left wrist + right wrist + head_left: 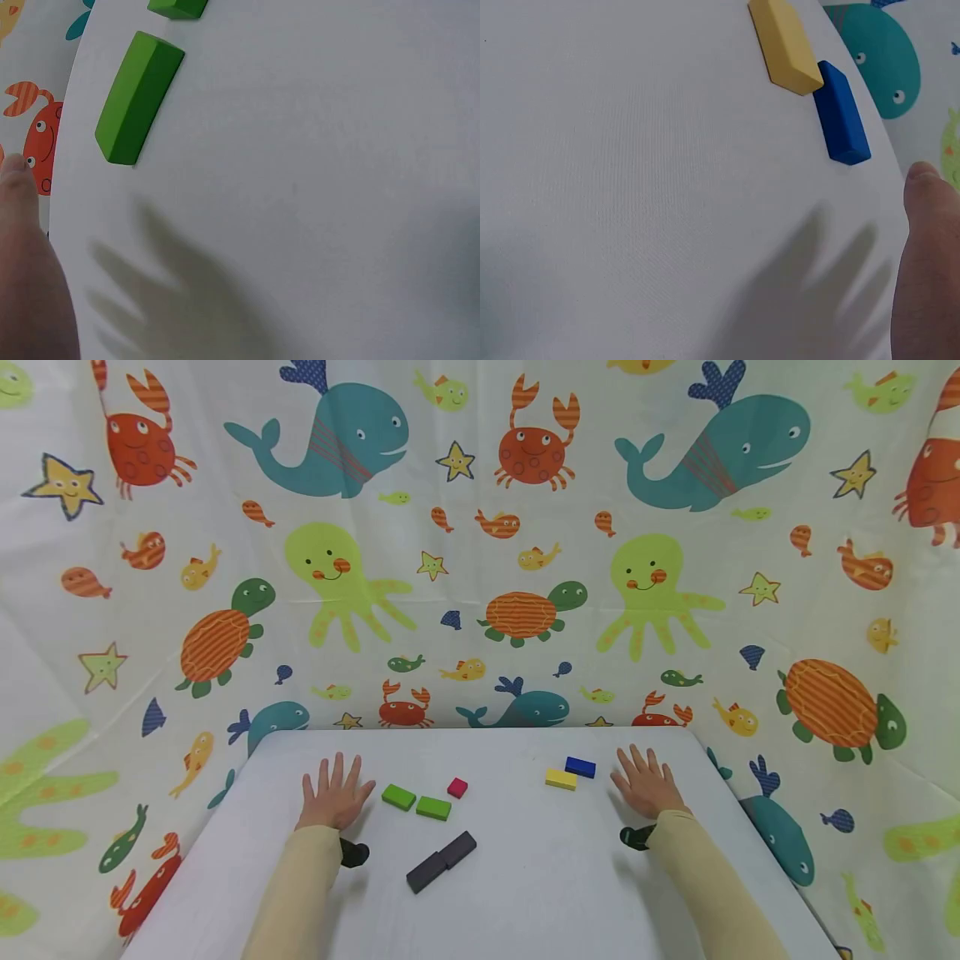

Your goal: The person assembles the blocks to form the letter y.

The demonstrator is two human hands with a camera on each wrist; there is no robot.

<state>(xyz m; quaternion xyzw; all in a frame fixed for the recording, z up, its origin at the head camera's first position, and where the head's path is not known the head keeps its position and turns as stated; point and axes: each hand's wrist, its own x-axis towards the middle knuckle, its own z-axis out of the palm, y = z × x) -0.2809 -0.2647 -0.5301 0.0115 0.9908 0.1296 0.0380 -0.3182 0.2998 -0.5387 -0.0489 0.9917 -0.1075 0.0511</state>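
In the head view my left hand [334, 795] has its fingers spread, just left of two green blocks [399, 797]. It holds nothing, and its shadow falls on the white table in the left wrist view, where a green block [139, 97] lies beyond the thumb. My right hand [647, 783] is spread likewise, right of a blue block [581, 767] and a yellow block [561, 779]. Those two lie corner to corner in the right wrist view, the blue block [841, 112] nearer the thumb. A small red cube [457, 787] sits right of the green blocks.
Two dark grey blocks [441, 862] lie end to end, slanted, toward the front of the white table [525, 893]. A curtain [465, 543] printed with sea animals hangs behind the table and down both its sides. Dark wrist cameras [354, 853] show at both cuffs.
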